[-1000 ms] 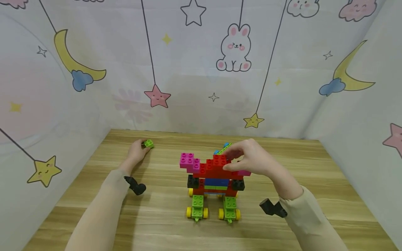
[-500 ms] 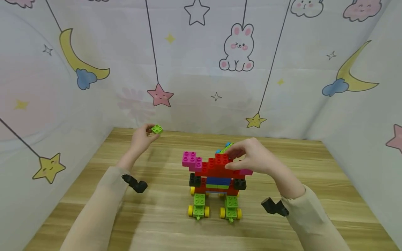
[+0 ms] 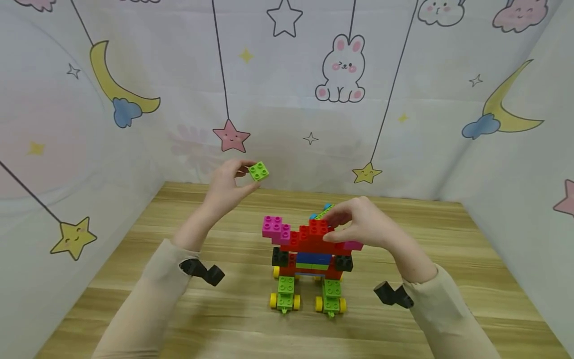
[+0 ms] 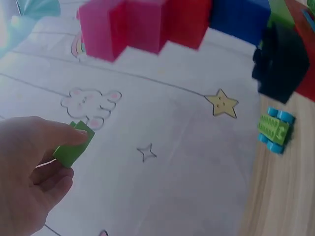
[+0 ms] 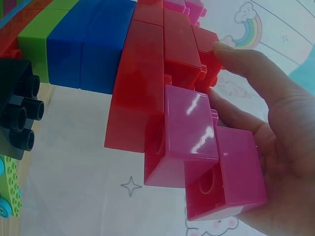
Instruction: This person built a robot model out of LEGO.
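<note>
Raised over the far left of the table, my left hand [image 3: 226,187] pinches a light-green toy building brick [image 3: 258,171] with four-square studs facing up. The left wrist view shows that brick [image 4: 74,145] between thumb and fingers. Mid-table stands a toy brick model [image 3: 309,244], with red and pink bricks on top, blue and black ones below, and green wheeled bases with yellow wheels. My right hand [image 3: 360,224] holds the model at its top red brick [image 5: 209,54], thumb on the near side. Its other fingers are partly hidden behind the model.
Behind the model lies a green wheeled piece with blue wheels [image 4: 275,129], partly hidden in the head view. The wooden table [image 3: 215,309] is bounded by a printed cloth [image 3: 287,124] at the back and both sides.
My left hand has lifted the green brick off the table and carried it up and rightward, closer to the model. The right hand keeps its hold on the model.
</note>
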Demonstrator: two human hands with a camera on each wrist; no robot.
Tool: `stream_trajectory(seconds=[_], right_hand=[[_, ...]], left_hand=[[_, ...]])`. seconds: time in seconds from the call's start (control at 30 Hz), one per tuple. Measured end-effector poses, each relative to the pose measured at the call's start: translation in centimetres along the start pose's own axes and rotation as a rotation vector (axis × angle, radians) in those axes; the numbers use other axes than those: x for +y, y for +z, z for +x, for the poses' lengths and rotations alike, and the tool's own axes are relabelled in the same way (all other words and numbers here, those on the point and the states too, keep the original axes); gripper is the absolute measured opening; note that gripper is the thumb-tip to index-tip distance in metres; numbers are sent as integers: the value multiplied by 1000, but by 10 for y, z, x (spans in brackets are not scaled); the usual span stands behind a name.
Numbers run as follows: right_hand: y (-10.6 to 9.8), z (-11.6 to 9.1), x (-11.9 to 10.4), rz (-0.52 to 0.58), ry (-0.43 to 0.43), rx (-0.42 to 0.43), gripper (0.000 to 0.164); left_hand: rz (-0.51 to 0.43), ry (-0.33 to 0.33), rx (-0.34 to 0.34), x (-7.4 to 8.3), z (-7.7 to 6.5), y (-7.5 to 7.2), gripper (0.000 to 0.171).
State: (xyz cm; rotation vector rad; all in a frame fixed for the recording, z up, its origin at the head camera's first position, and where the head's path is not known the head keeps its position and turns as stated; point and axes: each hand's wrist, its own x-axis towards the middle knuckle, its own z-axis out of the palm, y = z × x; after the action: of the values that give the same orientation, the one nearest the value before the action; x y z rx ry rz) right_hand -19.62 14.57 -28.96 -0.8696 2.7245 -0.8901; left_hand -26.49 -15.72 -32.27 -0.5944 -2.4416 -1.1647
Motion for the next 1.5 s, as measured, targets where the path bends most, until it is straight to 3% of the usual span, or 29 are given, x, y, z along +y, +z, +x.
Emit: stream_trajectory(seconds=[0.2,0.57,0.77,1.07,1.3,1.5], right_hand=[[-1,1,-1,-11,6,-5,31],[-2,3,1,-7,-19,-12,29],[-2,3,2,-11,-24,-5,29],[-1,-2,2,-11,-32,34,41],[-2,-8,1,-7,-194,215,45],[0,-9,0,1,-277,257,42]], left_hand=[[-1,148,-22,40,-8,2,42],[-57,241,-109,80,-24,12,41],[-61,277,-161,91,-31,18,41],[-58,264,-203,96,-36,25,37],[-20,295,-222,98,-37,29,36],[24,299,-278,100,-39,31,39]])
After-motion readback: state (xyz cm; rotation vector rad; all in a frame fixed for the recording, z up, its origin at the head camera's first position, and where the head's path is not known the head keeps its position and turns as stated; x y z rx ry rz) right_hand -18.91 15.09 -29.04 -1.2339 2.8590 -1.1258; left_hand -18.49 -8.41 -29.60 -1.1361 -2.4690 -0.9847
